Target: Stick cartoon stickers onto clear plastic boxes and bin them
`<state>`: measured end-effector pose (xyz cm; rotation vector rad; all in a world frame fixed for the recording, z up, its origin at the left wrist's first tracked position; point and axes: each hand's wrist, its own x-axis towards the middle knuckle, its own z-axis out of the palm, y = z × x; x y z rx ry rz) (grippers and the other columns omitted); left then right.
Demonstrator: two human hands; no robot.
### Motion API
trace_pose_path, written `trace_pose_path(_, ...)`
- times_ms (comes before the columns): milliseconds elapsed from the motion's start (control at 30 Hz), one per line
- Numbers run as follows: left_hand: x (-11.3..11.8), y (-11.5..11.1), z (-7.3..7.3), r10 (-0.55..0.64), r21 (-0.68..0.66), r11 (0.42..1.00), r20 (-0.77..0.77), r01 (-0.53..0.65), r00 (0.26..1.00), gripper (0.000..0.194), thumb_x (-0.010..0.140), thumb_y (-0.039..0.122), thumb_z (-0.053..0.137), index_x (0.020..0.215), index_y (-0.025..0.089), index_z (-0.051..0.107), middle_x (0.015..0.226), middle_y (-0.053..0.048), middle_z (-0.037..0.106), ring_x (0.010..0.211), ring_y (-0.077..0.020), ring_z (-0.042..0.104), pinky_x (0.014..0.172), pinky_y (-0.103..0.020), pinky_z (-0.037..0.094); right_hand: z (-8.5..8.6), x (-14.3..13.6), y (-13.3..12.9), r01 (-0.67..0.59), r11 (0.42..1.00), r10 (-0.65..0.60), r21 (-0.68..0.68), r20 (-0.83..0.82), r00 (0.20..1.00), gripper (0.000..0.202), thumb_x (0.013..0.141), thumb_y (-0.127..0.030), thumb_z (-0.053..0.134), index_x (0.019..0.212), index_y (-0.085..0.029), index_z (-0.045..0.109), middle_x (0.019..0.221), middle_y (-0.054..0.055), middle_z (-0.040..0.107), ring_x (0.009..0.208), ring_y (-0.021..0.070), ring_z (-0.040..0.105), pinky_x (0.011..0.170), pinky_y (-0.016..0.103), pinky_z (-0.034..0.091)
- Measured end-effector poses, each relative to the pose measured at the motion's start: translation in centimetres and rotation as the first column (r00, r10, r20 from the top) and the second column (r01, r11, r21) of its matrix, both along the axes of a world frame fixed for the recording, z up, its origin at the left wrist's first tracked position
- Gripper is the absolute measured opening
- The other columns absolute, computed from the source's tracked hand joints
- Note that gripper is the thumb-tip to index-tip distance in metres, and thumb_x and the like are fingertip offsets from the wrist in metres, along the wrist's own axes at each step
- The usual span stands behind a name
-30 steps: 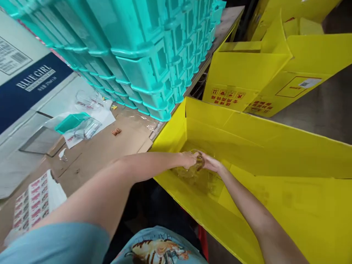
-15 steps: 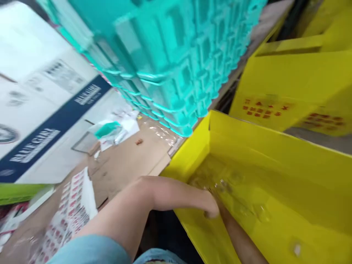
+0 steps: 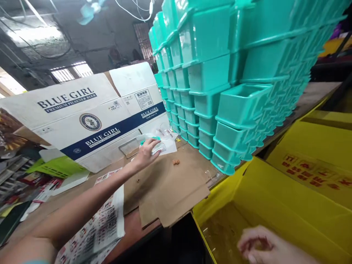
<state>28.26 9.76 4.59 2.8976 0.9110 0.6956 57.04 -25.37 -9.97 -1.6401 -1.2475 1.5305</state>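
My left hand (image 3: 147, 153) reaches over the cardboard-covered table, its thumb and fingers around a clear plastic piece (image 3: 160, 148). A teal piece (image 3: 154, 139) lies right by the fingers, partly covered by them, and white paper sheets (image 3: 171, 142) are just beyond. Over the open yellow box (image 3: 288, 198) at the lower right is my right hand (image 3: 260, 245), smeared by motion. Its fingers curl loosely with a gap to the thumb, and I see nothing in them. Some clear plastic bits lie inside the box, too blurred to name.
Tall stacks of teal plastic bins (image 3: 211, 99) stand at the table's back right. Behind my left hand leans a white beer carton (image 3: 110, 117). A small brown piece (image 3: 176, 161) rests on the cardboard (image 3: 170, 194). Printed paper (image 3: 110, 216) hangs at the near edge.
My left hand has left the yellow box and moved to the clear plastic piece on the table. My right hand has risen within the box area. The view has turned up and left.
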Motion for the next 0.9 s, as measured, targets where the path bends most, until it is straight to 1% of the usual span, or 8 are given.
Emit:
trace_pose_path(67, -1.1, 2.9, -1.1, 0.092, 0.063, 0.994, -0.112, -0.086, 0.989, 0.04, 0.092, 0.034, 0.052, 0.128, 0.016, 0.054, 0.124, -0.014, 0.056, 0.118, -0.0274, 0.054, 0.101, -0.044, 0.047, 5.6, -1.7, 5.8, -0.078, 0.958, 0.041, 0.277, 0.14, 0.989, 0.026, 0.083, -0.047, 0.066, 0.101, -0.032, 0.074, 0.102, 0.007, 0.073, 0.088, 0.0229, 0.07, 0.08, 0.037, 0.057)
trace_pose_path(133, -1.4, 4.2, -2.2, 0.134, 0.117, 0.987, -0.182, -0.113, 0.974, 0.042, 0.093, 0.037, 0.052, 0.129, 0.017, 0.053, 0.125, -0.015, 0.054, 0.118, -0.0289, 0.053, 0.101, -0.045, 0.046, 10.7, -4.8, 13.2, -0.164, 0.819, -0.048, 0.55, 0.35, 0.936, 0.027, 0.093, -0.041, 0.054, 0.109, -0.027, 0.071, 0.102, 0.008, 0.071, 0.092, 0.021, 0.067, 0.084, 0.034, 0.054)
trace_pose_path(200, -1.4, 4.8, -3.1, 0.147, 0.148, 0.982, -0.219, -0.116, 0.965, 0.043, 0.093, 0.038, 0.052, 0.13, 0.016, 0.052, 0.127, -0.017, 0.053, 0.119, -0.0312, 0.051, 0.1, -0.047, 0.045, 13.8, -7.8, 21.7, -0.298, 0.706, -0.255, 0.642, 0.624, 0.739, 0.028, 0.097, -0.027, 0.049, 0.116, -0.023, 0.068, 0.111, 0.01, 0.067, 0.101, 0.02, 0.064, 0.091, 0.032, 0.05)
trace_pose_path(233, -1.3, 4.9, -3.5, 0.148, 0.155, 0.981, -0.236, -0.113, 0.96, 0.043, 0.092, 0.036, 0.052, 0.129, 0.015, 0.053, 0.125, -0.018, 0.054, 0.118, -0.0323, 0.051, 0.099, -0.048, 0.045, 14.4, -9.0, 26.0, -0.341, 0.729, -0.348, 0.593, 0.751, 0.561, 0.031, 0.098, -0.023, 0.046, 0.124, -0.022, 0.064, 0.117, 0.011, 0.065, 0.107, 0.0203, 0.061, 0.095, 0.032, 0.048)
trace_pose_path(267, -1.2, 5.1, -3.8, 0.149, 0.163, 0.981, -0.259, -0.109, 0.954, 0.041, 0.093, 0.034, 0.052, 0.129, 0.014, 0.053, 0.123, -0.018, 0.055, 0.116, -0.0328, 0.052, 0.097, -0.048, 0.045, 14.6, -9.9, 30.1, -0.329, 0.749, -0.386, 0.575, 0.782, 0.489, 0.036, 0.098, -0.02, 0.046, 0.132, -0.019, 0.06, 0.121, 0.015, 0.062, 0.112, 0.0233, 0.058, 0.097, 0.035, 0.046)
trace_pose_path(400, -1.2, 6.2, -4.7, 0.154, 0.182, 0.978, -0.326, -0.098, 0.933, 0.033, 0.096, 0.015, 0.038, 0.122, 0.013, 0.057, 0.113, -0.018, 0.059, 0.11, -0.0306, 0.054, 0.091, -0.044, 0.046, 12.9, -11.3, 42.0, -0.322, 0.805, -0.391, 0.499, 0.854, 0.344, 0.063, 0.087, -0.023, 0.068, 0.146, -0.024, 0.045, 0.132, 0.02, 0.054, 0.12, 0.0352, 0.049, 0.1, 0.058, 0.037)
trace_pose_path(533, -1.7, 7.2, -5.0, 0.138, 0.162, 0.983, -0.339, -0.087, 0.931, 0.033, 0.096, 0.01, 0.03, 0.109, 0.013, 0.061, 0.114, -0.017, 0.059, 0.11, -0.0291, 0.053, 0.09, -0.041, 0.045, 10.9, -11.5, 46.3, -0.315, 0.842, -0.377, 0.439, 0.895, 0.24, 0.04, 0.091, -0.028, 0.062, 0.13, -0.021, 0.058, 0.139, 0.022, 0.046, 0.122, 0.0376, 0.041, 0.091, 0.058, 0.041)
trace_pose_path(900, -3.4, 5.2, -4.5, 0.161, -0.038, 0.985, -0.15, -0.168, 0.976, 0.022, 0.095, 0.012, 0.034, 0.098, 0.016, 0.055, 0.11, -0.017, 0.061, 0.11, -0.0308, 0.053, 0.093, -0.046, 0.043, 8.7, -12.0, 46.9, -0.437, 0.837, -0.311, 0.33, 0.943, 0.118, 0.03, 0.095, -0.029, 0.057, 0.123, -0.019, 0.06, 0.133, 0.011, 0.053, 0.125, 0.0314, 0.045, 0.098, 0.052, 0.042)
